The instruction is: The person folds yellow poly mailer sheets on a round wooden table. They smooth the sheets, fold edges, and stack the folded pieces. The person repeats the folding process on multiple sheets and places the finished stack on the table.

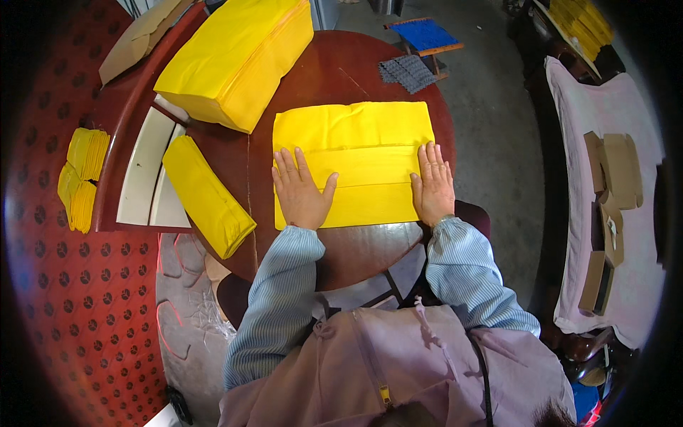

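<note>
A yellow cloth (pixel 352 128) lies spread on the round dark-red table (pixel 327 67), with straight creases or fold lines running across it. Flat on its left edge rests my left hand (pixel 302 193), fingers stretched and thumb apart. My right hand (pixel 433 186) lies on the right edge in the same way, fingers extended. Neither hand grips anything. To the left of the cloth is a long folded yellow bundle (pixel 208 196) lying at a slant. Behind it stands a tall stack of yellow cloth (pixel 238 60).
Smaller yellow bundles (pixel 85 178) lie at the far left on red patterned covering (pixel 78 299). A blue-topped folding stool (pixel 425 34) and a grey textured cloth (pixel 408 73) are beyond the table. Opened cardboard boxes (pixel 619 171) rest on a pale cloth-covered seat (pixel 576 107) at right.
</note>
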A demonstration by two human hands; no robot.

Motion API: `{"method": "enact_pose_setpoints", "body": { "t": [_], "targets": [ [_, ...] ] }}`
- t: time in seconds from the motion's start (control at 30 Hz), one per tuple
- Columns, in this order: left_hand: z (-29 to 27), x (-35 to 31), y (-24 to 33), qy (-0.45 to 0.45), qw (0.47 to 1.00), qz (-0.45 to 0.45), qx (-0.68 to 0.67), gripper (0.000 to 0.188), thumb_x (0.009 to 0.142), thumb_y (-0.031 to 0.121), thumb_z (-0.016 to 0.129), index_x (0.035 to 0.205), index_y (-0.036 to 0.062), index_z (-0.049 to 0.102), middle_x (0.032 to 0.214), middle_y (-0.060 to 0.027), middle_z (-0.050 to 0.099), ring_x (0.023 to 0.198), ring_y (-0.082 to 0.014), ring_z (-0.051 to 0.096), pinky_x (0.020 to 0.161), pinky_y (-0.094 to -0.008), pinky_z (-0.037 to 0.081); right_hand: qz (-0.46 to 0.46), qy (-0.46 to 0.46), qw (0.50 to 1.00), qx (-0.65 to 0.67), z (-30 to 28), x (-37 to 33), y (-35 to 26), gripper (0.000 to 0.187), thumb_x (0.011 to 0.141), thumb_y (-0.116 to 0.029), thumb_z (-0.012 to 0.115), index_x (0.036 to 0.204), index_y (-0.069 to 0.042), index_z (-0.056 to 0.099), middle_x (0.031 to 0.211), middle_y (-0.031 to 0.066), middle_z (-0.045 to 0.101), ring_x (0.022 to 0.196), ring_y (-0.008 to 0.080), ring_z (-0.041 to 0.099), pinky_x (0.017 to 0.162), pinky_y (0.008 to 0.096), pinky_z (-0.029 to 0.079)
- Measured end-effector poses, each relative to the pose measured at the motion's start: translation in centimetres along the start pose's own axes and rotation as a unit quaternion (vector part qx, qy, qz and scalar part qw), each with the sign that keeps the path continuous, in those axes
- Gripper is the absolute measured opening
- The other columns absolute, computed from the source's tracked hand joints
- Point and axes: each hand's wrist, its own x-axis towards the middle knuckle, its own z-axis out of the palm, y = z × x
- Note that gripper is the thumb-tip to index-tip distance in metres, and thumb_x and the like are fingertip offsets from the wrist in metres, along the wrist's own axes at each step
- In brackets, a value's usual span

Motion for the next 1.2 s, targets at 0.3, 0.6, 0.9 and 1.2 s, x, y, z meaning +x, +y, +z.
{"method": "enact_pose_setpoints", "body": {
  "t": [0.3,0.6,0.9,1.2],
  "targets": [
    [-1.1,0.3,0.4,-0.035,0.999,-0.020,0.016,0.093,0.104,0.060,0.058,0.166,-0.0034,0.029,0.173,-0.0319,0.022,0.165,-0.0441,0.013,0.132,-0.0623,0.007,-0.007,0.016,1.000,0.009,0.4,0.0,0.0,0.063,0.115,-0.038,0.039,0.170,-0.010,0.028,0.179,0.0127,0.021,0.167,0.0278,0.014,0.136,0.0459,0.013],
    [0.7,0.7,12.6,-0.062,0.977,0.159,-0.128,0.070,0.108,0.043,0.056,0.165,0.0071,0.039,0.174,-0.0153,0.035,0.164,-0.0287,0.025,0.132,-0.0585,0.014,-0.001,0.007,1.000,0.005,0.1,0.1,0.0,0.065,0.114,-0.038,0.041,0.171,-0.010,0.027,0.180,0.0110,0.021,0.167,0.0262,0.013,0.135,0.0464,0.013],
    [-1.6,0.7,-1.0,-0.047,0.998,0.038,-0.002,0.076,0.110,0.052,0.050,0.169,0.0085,0.031,0.177,-0.0150,0.027,0.166,-0.0312,0.018,0.134,-0.0524,0.012,0.017,-0.025,0.999,-0.032,-0.2,0.0,-0.4,0.061,0.117,-0.039,0.031,0.173,-0.016,0.021,0.181,0.0074,0.014,0.168,0.0234,0.008,0.136,0.0423,0.009],
    [-3.5,0.4,-0.9,-0.009,0.994,-0.041,-0.099,0.073,0.109,0.039,0.059,0.168,0.0060,0.031,0.176,-0.0221,0.022,0.165,-0.0364,0.015,0.134,-0.0499,0.010,-0.009,0.009,1.000,-0.023,0.1,0.1,0.0,0.063,0.116,-0.040,0.033,0.172,-0.012,0.024,0.180,0.0104,0.017,0.167,0.0264,0.012,0.136,0.0450,0.012]
  ]
}}
